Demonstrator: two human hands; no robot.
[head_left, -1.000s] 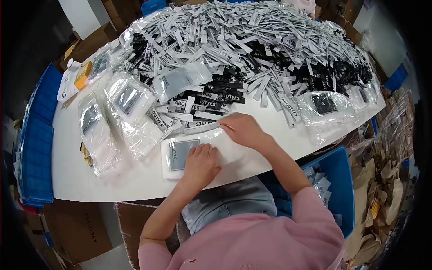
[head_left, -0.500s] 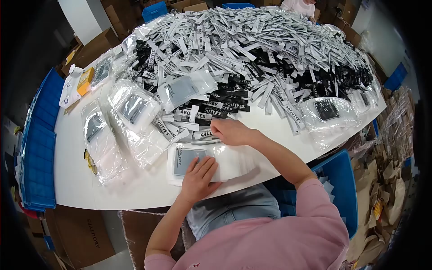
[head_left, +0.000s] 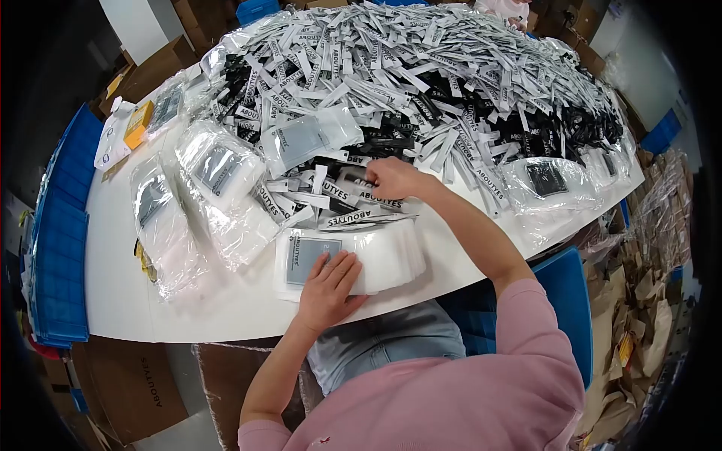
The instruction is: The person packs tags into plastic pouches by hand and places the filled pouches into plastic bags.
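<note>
My left hand [head_left: 329, 289] lies with its fingers spread on a stack of clear plastic bags [head_left: 387, 259], over the edge of the top bag's grey label [head_left: 307, 259]. My right hand [head_left: 392, 179] is at the near edge of the big pile of black and white ABOUTYES strips [head_left: 361, 90], its fingers curled; whether anything is between them is too small to tell. Several strips [head_left: 361, 219] lie along the far edge of the stack. A loose bag with a grey panel [head_left: 304, 139] rests on the pile, left of my right hand.
Wrapped bag packs [head_left: 218, 169] lie at the left, another [head_left: 545, 180] at the right. An orange box [head_left: 138, 124] is at the far left. Blue bins [head_left: 60, 240] flank the table [head_left: 120, 301]; one blue bin [head_left: 568, 301] is beside my lap. Another person [head_left: 505, 9] is across the table.
My right hand has moved away from the stack's far edge, up to the strip pile. Strips now show along that edge. My left hand has stayed on the stack.
</note>
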